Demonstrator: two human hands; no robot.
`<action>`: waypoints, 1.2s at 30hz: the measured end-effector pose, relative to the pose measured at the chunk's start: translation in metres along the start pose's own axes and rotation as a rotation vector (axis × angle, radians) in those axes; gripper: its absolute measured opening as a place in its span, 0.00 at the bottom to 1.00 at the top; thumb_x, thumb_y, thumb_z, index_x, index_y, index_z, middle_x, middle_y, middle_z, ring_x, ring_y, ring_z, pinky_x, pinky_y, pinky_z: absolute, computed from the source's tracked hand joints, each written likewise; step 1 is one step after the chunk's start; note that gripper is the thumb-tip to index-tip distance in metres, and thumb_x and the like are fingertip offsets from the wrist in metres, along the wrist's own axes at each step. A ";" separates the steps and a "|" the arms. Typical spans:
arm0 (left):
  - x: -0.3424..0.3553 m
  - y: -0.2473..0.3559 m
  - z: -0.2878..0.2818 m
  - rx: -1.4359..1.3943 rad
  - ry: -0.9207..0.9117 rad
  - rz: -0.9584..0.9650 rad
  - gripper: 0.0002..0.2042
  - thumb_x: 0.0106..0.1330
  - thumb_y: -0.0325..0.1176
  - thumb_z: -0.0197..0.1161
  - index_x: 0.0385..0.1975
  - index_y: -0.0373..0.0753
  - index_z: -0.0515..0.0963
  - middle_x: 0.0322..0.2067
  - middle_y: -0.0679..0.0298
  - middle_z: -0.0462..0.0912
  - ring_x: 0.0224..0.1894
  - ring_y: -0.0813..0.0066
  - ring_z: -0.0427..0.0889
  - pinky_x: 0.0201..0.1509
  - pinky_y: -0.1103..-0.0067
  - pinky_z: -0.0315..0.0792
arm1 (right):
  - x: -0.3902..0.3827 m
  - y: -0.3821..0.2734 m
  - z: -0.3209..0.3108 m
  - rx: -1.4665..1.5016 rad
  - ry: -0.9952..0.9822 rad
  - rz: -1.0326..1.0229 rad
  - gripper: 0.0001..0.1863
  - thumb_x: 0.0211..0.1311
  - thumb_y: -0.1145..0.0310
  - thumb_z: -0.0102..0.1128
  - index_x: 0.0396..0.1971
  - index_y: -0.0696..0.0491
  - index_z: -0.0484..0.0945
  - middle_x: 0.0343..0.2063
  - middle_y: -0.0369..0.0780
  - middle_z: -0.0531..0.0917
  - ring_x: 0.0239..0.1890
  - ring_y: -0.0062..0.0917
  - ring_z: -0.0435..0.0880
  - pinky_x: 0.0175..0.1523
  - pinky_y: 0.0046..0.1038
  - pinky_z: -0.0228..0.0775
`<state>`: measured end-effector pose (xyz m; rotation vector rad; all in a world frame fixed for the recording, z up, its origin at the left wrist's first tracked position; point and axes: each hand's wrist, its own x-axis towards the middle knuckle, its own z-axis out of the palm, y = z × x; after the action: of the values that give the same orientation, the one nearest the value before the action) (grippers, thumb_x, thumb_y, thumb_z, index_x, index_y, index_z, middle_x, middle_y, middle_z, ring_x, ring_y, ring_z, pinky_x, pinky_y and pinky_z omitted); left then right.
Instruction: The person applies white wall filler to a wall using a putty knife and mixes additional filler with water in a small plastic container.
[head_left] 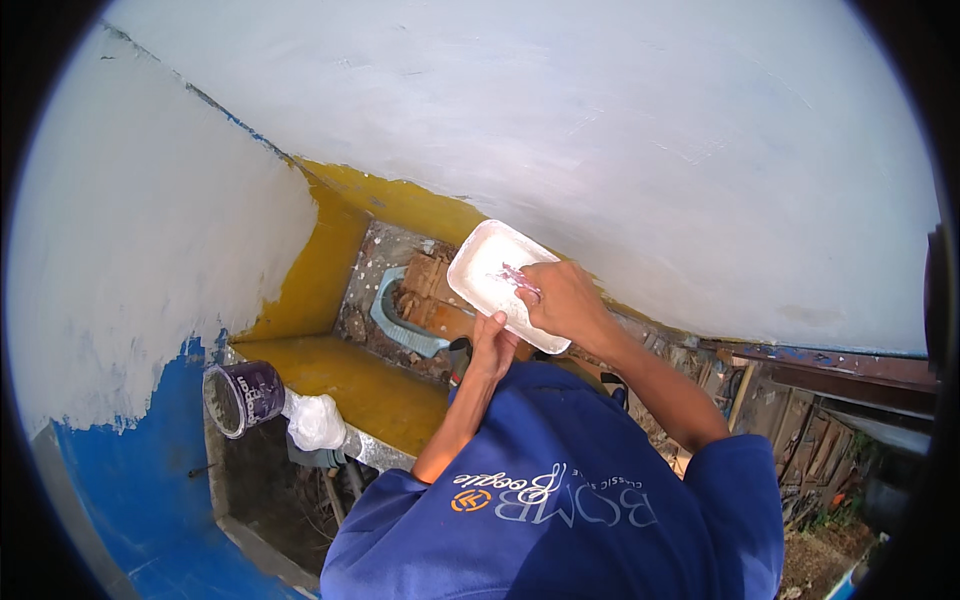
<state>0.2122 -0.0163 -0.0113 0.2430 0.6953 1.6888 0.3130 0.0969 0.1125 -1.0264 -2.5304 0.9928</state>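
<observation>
While tray (488, 262) in L hand (493, 350), bucket (258, 392) nr bag (316, 424).

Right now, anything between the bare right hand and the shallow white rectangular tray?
Nothing visible: the right hand is over the tray, pinching a small pinkish-purple object. The bare left hand holds the tray's lower-left side, out of the way.

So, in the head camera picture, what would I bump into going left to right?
Dark purple bucket → crumpled white bundle → light-blue curved thing → left hand → right hand.
</observation>
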 end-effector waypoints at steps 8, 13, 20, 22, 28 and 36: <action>0.005 0.027 -0.005 0.215 0.033 0.041 0.41 0.57 0.47 0.68 0.66 0.36 0.56 0.57 0.58 0.69 0.60 0.67 0.72 0.64 0.68 0.70 | 0.002 -0.025 0.018 0.057 0.060 -0.082 0.08 0.53 0.70 0.62 0.23 0.61 0.78 0.20 0.53 0.79 0.25 0.51 0.78 0.32 0.45 0.67; 0.006 0.043 -0.004 0.163 0.073 0.033 0.41 0.56 0.49 0.69 0.65 0.36 0.57 0.57 0.58 0.70 0.60 0.67 0.72 0.63 0.68 0.71 | 0.022 -0.024 0.026 0.017 0.029 -0.031 0.08 0.52 0.70 0.62 0.24 0.60 0.79 0.20 0.53 0.79 0.25 0.51 0.78 0.33 0.45 0.68; 0.010 0.062 -0.021 0.172 -0.026 0.048 0.35 0.63 0.48 0.63 0.65 0.36 0.58 0.57 0.57 0.72 0.57 0.69 0.77 0.56 0.72 0.78 | 0.018 -0.039 0.006 -0.106 0.300 -0.196 0.08 0.53 0.74 0.62 0.31 0.61 0.83 0.33 0.49 0.84 0.33 0.46 0.82 0.38 0.41 0.72; 0.012 0.060 -0.025 0.202 -0.046 0.061 0.36 0.63 0.52 0.63 0.65 0.36 0.58 0.57 0.58 0.72 0.57 0.70 0.77 0.56 0.72 0.78 | 0.020 -0.030 0.003 -0.168 0.408 -0.237 0.08 0.54 0.75 0.62 0.33 0.62 0.83 0.36 0.49 0.84 0.34 0.45 0.82 0.38 0.40 0.73; 0.012 0.066 -0.009 -0.004 0.152 0.003 0.40 0.66 0.63 0.49 0.69 0.37 0.54 0.65 0.54 0.66 0.64 0.57 0.70 0.67 0.62 0.65 | 0.029 -0.031 0.000 0.288 0.263 0.049 0.09 0.55 0.75 0.61 0.35 0.62 0.82 0.36 0.51 0.83 0.37 0.47 0.81 0.44 0.41 0.71; 0.028 0.049 -0.004 -0.296 -0.003 0.192 0.36 0.70 0.61 0.41 0.69 0.40 0.57 0.66 0.53 0.64 0.66 0.55 0.67 0.69 0.61 0.64 | 0.040 -0.032 0.006 0.219 0.218 -0.035 0.07 0.56 0.75 0.62 0.31 0.66 0.80 0.33 0.49 0.83 0.27 0.40 0.79 0.35 0.36 0.71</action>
<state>0.1631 0.0046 0.0080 0.1052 0.4215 1.9492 0.2642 0.1040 0.1279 -0.9652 -2.2017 1.0579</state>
